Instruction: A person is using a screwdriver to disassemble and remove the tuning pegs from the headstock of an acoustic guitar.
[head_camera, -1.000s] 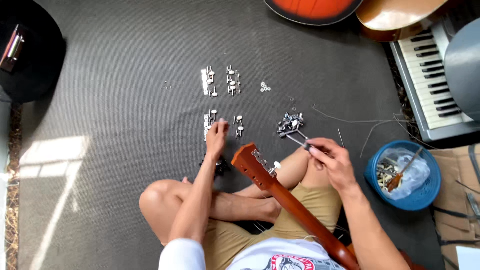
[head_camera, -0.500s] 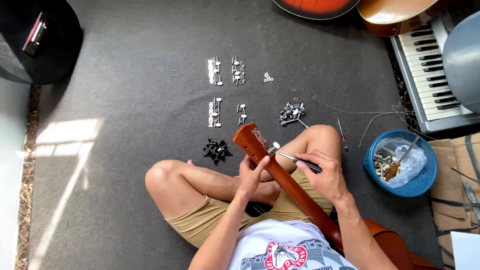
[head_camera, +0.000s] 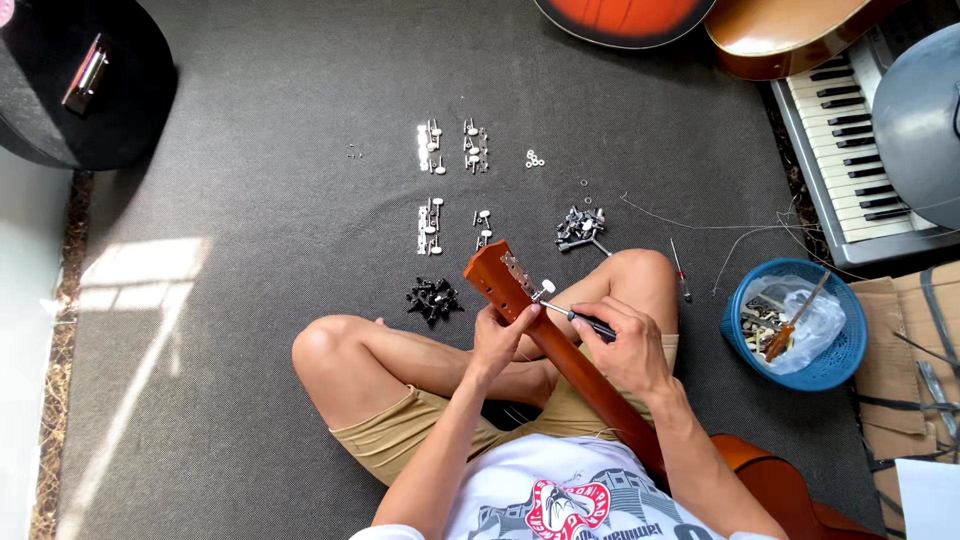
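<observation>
I sit cross-legged on dark carpet with an orange-brown guitar across my lap, its headstock (head_camera: 492, 275) pointing up-left. My left hand (head_camera: 497, 338) grips the neck just below the headstock. My right hand (head_camera: 622, 345) holds a small dark-handled screwdriver (head_camera: 585, 320), its tip at a silver tuning peg (head_camera: 543, 290) on the headstock's right edge. Rows of silver tuning machines (head_camera: 431, 147) lie on the carpet ahead, with a second set (head_camera: 430, 226) closer. A pile of black parts (head_camera: 433, 298) sits left of the headstock.
A heap of silver pegs (head_camera: 580, 227) and loose strings (head_camera: 690, 228) lie near my right knee. A blue basket (head_camera: 838, 360) with tools stands at right. A keyboard (head_camera: 845, 140), two guitar bodies (head_camera: 625, 15) and a black case (head_camera: 70, 90) border the carpet.
My left hand came back from the parts on the carpet and took the guitar neck. My right hand brought the screwdriver to the headstock peg. The view shifted slightly.
</observation>
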